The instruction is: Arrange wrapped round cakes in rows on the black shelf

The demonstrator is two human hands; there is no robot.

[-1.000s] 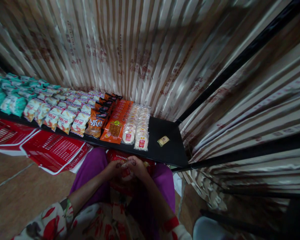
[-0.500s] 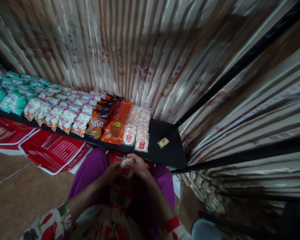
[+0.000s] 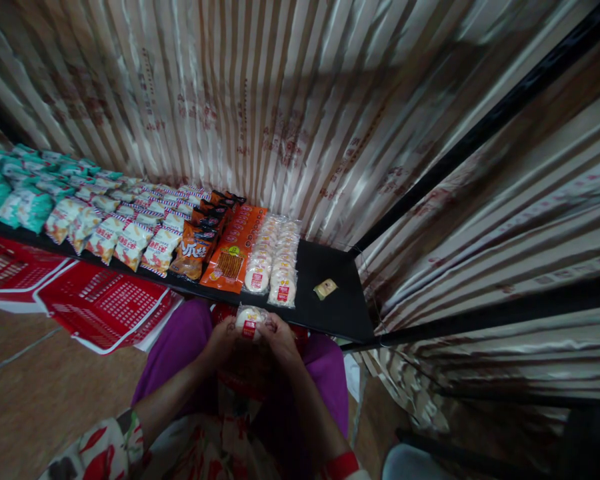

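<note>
Between my hands is a clear packet of round white rice crackers (image 3: 250,323) with a red label, held just in front of the shelf's front edge. My left hand (image 3: 223,339) grips its left side, and my right hand (image 3: 279,339) grips its right side. Beyond it, two rows of matching rice cracker packets (image 3: 283,287) stand on the black shelf (image 3: 344,310). Left of those rows lies an orange snack bag (image 3: 230,257). A small yellowish packet (image 3: 325,288) lies by itself on the shelf's right part.
Orange-brown bags (image 3: 193,250), white snack bags (image 3: 130,243) and teal bags (image 3: 33,207) fill the shelf leftward. Red baskets (image 3: 103,303) sit below it. A striped curtain (image 3: 280,100) hangs behind, with a black metal pole (image 3: 460,147) slanting at right. A pale stool (image 3: 415,460) is lower right.
Both hands have lifted the rice cracker packet slightly toward the shelf. Its label now faces up more clearly, and the right hand has shifted from its top to its right side.
</note>
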